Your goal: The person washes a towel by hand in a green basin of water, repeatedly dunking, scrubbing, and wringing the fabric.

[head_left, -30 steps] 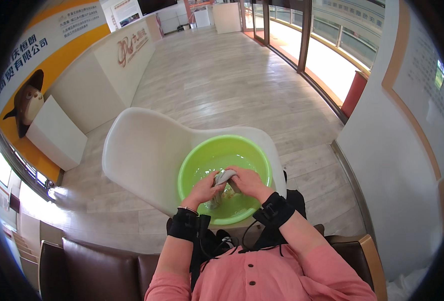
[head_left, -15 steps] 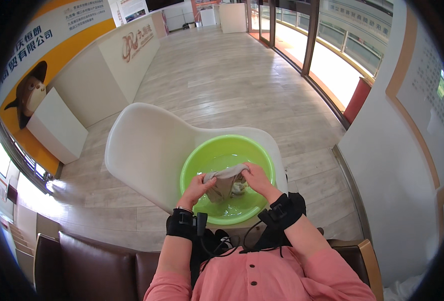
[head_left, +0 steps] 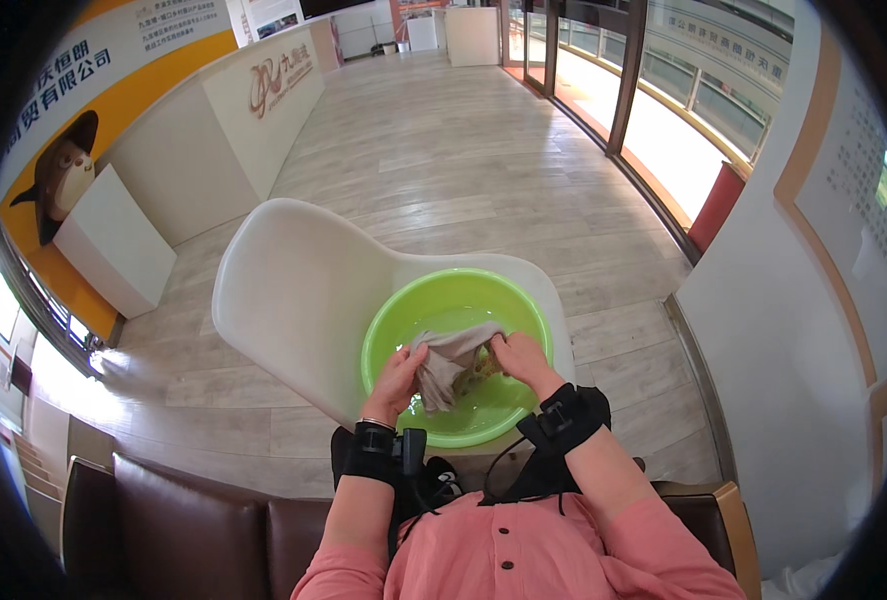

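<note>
A grey-beige cloth (head_left: 445, 368) hangs bunched between my hands over a bright green basin (head_left: 375, 318) with water in it. My left hand (head_left: 397, 380) is closed on the cloth's left edge, thumb on top. At its upper right edge my right hand (head_left: 519, 358) pinches the fabric. A patterned, yellowish part of the cloth shows near the right hand. Its lower folds hang low in the basin; whether they touch the water I cannot tell. The basin rests on the seat of a white chair (head_left: 288, 275), right in front of me.
Around the chair lies a grey wood-look floor (head_left: 413, 150). I sit on a brown leather seat (head_left: 188, 520). At right stands a white wall panel (head_left: 763, 380); beyond it are glass doors (head_left: 583, 70). A white counter (head_left: 233, 140) and a white pedestal (head_left: 118, 245) stand at left.
The cloth has gone from a stretched top edge to a looser bunch, with its folds spread differently. My left hand has turned and moved slightly; the right has shifted a little right.
</note>
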Available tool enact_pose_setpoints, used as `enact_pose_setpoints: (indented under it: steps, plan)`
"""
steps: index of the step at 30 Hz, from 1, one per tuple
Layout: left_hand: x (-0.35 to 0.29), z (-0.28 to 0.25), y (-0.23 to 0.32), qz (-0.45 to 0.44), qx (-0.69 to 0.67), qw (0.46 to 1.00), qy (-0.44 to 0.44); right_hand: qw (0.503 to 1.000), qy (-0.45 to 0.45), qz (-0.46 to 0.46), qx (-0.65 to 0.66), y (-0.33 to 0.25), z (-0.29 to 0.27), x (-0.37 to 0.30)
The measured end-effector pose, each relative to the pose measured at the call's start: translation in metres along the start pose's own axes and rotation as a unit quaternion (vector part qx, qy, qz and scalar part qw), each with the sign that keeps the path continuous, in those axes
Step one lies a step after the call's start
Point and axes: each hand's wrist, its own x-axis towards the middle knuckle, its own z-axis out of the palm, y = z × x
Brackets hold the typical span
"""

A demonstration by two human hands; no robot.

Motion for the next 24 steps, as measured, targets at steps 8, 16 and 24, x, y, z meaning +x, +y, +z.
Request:
enact_pose_setpoints:
  steps: [8, 16, 24]
  plan:
    - [0.007, 0.033, 0.002, 0.007, -0.099, 0.995, 0.001, 0.97, -0.119, -0.024, 0.21, 0.019, 0.034, 0.008]
    - [0.024, 0.009, -0.021, 0.011, -0.19, 0.98, 0.055, 0.912, -0.214, 0.104, 0.333, -0.007, 0.027, -0.007]
    - [0.029, -0.006, -0.035, 0.032, -0.145, 0.986, 0.076, 0.914, -0.144, 0.031, 0.379, -0.002, 0.026, -0.009]
